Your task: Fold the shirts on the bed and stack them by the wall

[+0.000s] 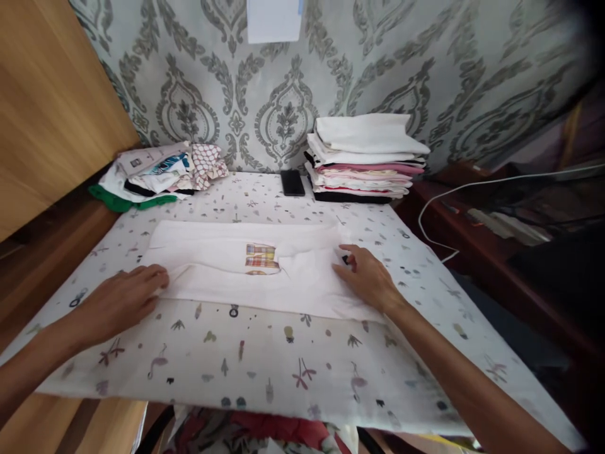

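Note:
A white garment [227, 287] lies folded into a long strip across the bed-like padded surface, with a colourful plaid print [261, 258] near its middle and some wrinkles along it. At the strip's left end, my left hand [125, 296] has its fingers bent together on the edge of the cloth. My right hand [366, 277] rests at the opposite end, thumb and forefinger apart, touching the fabric. Its other fingers are partly hidden behind the hand.
A tall stack of folded clothes [363, 157] stands at the back right, beside a black phone [292, 183]. Back left is a looser clothes pile [155, 170]. A wooden panel [57, 94] borders the left; a white cable [428, 208] hangs at the right. The covering is a patterned sheet [250, 359].

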A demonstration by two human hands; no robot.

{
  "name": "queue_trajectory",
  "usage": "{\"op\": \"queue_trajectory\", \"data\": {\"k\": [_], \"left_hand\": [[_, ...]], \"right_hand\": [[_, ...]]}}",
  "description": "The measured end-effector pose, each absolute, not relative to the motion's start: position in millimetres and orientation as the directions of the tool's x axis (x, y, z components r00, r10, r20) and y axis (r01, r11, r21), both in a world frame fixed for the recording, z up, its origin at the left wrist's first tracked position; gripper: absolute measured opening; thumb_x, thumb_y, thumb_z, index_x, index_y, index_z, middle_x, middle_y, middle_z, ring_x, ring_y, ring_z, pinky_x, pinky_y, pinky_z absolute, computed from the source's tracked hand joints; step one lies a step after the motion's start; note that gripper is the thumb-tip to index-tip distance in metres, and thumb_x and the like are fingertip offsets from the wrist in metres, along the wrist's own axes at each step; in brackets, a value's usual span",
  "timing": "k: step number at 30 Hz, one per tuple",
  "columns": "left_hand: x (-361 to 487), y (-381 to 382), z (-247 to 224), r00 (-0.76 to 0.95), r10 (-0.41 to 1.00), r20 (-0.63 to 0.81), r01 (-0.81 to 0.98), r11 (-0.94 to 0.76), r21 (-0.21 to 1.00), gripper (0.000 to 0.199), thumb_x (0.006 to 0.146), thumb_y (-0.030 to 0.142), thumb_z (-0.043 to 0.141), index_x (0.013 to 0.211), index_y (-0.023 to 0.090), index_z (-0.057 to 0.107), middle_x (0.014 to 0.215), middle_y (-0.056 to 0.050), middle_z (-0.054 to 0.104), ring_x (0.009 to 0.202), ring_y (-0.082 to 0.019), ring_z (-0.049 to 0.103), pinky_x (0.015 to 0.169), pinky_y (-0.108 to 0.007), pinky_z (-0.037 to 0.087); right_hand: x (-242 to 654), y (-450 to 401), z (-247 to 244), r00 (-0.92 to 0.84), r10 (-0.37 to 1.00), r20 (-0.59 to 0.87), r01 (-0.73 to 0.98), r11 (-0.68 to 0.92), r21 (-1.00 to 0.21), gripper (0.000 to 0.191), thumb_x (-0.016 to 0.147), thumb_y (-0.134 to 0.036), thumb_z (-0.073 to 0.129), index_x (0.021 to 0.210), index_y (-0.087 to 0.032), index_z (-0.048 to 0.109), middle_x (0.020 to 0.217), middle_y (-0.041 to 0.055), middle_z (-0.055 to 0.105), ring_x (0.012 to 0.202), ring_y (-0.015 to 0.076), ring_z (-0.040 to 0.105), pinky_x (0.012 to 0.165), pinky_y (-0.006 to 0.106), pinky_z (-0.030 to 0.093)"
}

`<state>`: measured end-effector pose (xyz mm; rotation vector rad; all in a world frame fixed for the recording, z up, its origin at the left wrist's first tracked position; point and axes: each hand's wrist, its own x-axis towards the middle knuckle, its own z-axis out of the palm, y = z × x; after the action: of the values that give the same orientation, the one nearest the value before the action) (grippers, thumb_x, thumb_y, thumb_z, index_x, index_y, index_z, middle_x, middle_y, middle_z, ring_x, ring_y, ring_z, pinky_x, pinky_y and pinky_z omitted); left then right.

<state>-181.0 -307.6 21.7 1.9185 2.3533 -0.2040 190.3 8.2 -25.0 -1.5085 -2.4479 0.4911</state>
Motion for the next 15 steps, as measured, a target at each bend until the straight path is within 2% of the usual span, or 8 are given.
{"op": "queue_trajectory", "data": {"k": [2,4,7,11,13,15], "left_hand": [[-186,-304,29,-0.299,0.940,-0.166,0.954,0.299,-0.025,0.032,0.085,0.028,0.032,0.095,0.025,0.063,0.105,-0.008,0.071,0.088,-0.029,0.067,0.072,-0.037,0.046],[-196,-297,35,-0.400,0.902,-0.166,0.914,0.406,0.006,0.029,0.085,0.031,0.032,0.091,0.026,0.061,0.092,-0.007,0.072,0.081,-0.028,0.066,0.066,-0.035,0.043],[-218,-291,38,-0.480,0.858,-0.181,0.850,0.506,0.144,0.029,0.082,0.044,0.040,0.092,0.026,0.060,0.091,-0.006,0.072,0.081,-0.028,0.065,0.066,-0.033,0.042],[-232,-294,34,-0.492,0.847,-0.200,0.778,0.531,0.337,0.044,0.084,0.060,0.040,0.096,0.024,0.062,0.082,-0.003,0.070,0.076,-0.024,0.063,0.068,-0.030,0.045],[-223,-297,33,-0.472,0.853,-0.225,0.777,0.523,0.352,0.050,0.084,0.066,0.039,0.096,0.023,0.062,0.085,-0.004,0.070,0.080,-0.025,0.063,0.071,-0.031,0.047],[-205,-299,32,-0.471,0.853,-0.225,0.799,0.520,0.300,0.053,0.081,0.070,0.045,0.099,0.023,0.062,0.097,-0.005,0.070,0.088,-0.027,0.064,0.074,-0.034,0.048]], "right_hand": [[191,12,-23,-0.474,0.880,-0.005,0.815,0.437,-0.381,0.057,0.083,-0.043,0.059,0.137,-0.023,0.058,0.106,0.0084,0.065,0.084,0.0234,0.063,0.075,0.037,0.049],[190,15,-23,-0.482,0.876,-0.026,0.818,0.439,-0.371,0.057,0.081,-0.044,0.061,0.134,-0.023,0.061,0.106,0.0091,0.065,0.085,0.0239,0.063,0.076,0.038,0.050],[192,18,-24,-0.445,0.895,-0.013,0.834,0.409,-0.370,0.058,0.079,-0.046,0.063,0.131,-0.020,0.063,0.106,0.0104,0.065,0.085,0.0245,0.063,0.076,0.038,0.050],[203,18,-29,-0.399,0.917,-0.004,0.852,0.368,-0.373,0.052,0.078,-0.047,0.063,0.120,-0.018,0.066,0.097,0.0087,0.068,0.082,0.0247,0.064,0.073,0.038,0.050],[208,16,-30,-0.380,0.925,-0.027,0.861,0.343,-0.375,0.045,0.077,-0.048,0.062,0.113,-0.020,0.067,0.090,0.0060,0.069,0.080,0.0243,0.065,0.070,0.036,0.049],[211,14,-29,-0.356,0.933,-0.053,0.872,0.311,-0.379,0.039,0.077,-0.048,0.061,0.106,-0.022,0.067,0.085,0.0037,0.068,0.078,0.0234,0.065,0.067,0.035,0.047]]}}
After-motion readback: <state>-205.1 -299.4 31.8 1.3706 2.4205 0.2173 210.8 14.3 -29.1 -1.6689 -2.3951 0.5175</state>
